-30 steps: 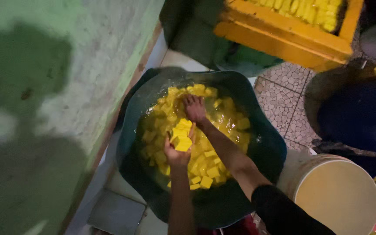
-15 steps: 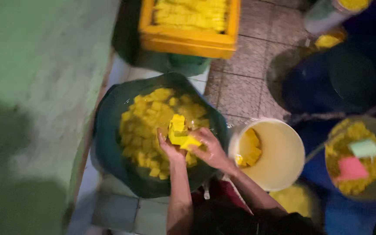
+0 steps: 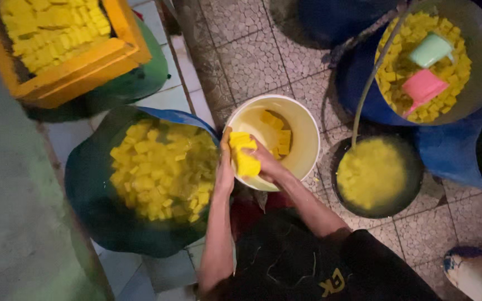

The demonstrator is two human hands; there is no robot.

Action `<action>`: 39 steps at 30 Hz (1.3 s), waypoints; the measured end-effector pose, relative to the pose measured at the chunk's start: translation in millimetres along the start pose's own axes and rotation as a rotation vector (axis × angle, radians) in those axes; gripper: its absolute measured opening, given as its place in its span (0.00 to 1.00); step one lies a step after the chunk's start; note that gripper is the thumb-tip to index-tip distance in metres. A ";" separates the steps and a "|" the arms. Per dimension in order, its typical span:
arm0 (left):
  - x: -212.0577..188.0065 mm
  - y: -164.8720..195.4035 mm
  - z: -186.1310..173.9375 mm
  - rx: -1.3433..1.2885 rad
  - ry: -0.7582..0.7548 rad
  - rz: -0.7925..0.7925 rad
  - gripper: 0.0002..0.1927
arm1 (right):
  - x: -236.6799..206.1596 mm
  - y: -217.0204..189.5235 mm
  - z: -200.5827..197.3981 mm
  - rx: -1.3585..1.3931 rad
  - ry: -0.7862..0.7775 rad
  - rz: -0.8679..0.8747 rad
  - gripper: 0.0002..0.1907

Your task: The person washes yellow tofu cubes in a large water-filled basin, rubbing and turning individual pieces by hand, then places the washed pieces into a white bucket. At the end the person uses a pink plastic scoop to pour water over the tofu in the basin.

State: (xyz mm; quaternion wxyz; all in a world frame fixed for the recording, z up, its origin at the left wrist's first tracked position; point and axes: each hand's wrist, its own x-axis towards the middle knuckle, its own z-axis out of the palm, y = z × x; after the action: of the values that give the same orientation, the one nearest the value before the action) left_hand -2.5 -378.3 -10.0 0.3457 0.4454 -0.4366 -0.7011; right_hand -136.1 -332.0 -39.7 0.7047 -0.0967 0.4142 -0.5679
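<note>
My left hand and my right hand press together on a stack of yellow blocks, held at the near rim of a cream bucket. A few yellow blocks lie inside that bucket. To the left sits a wide dark green tub full of yellow blocks in liquid.
A yellow crate of yellow blocks rests on a green tub at top left. A dark pot of yellow liquid is right of the bucket. A grey basin at top right holds yellow blocks and a pink and a green scoop. A green wall runs along the left.
Both hands lifted a stack of yellow blocks out of the green tub and carried it right, to the cream bucket's rim. The view swung right.
</note>
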 end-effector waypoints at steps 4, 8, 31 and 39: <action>-5.5 -11.9 4.8 0.023 0.220 0.051 0.28 | 52.4 1.9 -59.2 0.221 0.281 0.163 0.25; -48.7 -26.3 -43.4 0.342 0.470 -0.035 0.20 | 105.2 -3.5 -72.9 -0.048 0.536 0.168 0.25; -91.2 -146.1 -280.2 0.284 0.924 -0.361 0.19 | 103.7 15.2 -6.9 -0.925 0.411 -0.494 0.10; -2.2 -133.4 -322.6 1.567 0.592 -0.034 0.24 | 148.8 193.2 182.6 -1.642 -0.097 -0.604 0.19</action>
State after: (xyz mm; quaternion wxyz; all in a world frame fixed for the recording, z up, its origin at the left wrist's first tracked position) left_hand 284.4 -423.9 -203.7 0.0258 0.7289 -0.6820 -0.0540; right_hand 131.4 -459.0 -110.9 0.2488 -0.7030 0.6184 -0.2478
